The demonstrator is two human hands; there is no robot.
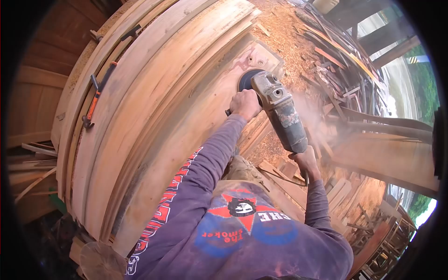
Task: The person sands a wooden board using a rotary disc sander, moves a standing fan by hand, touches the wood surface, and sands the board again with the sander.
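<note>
An angle grinder (282, 112) with a worn dark body and a round disc is held in both hands. My left hand (245, 104) is wrapped round its side handle near the disc. My right hand (305, 161) grips the rear end, where the cord comes out. The disc (249, 79) lies at the surface of a long wooden plank (224, 88), near the plank's far end with holes in it. Pale dust hangs to the right of the tool.
More long planks (140, 88) lie side by side to the left, with an orange-handled hammer (95, 100) on them. Shavings (282, 35) cover the ground beyond. Scrap wood (340, 70) is heaped at the right, near a wooden beam (387, 158).
</note>
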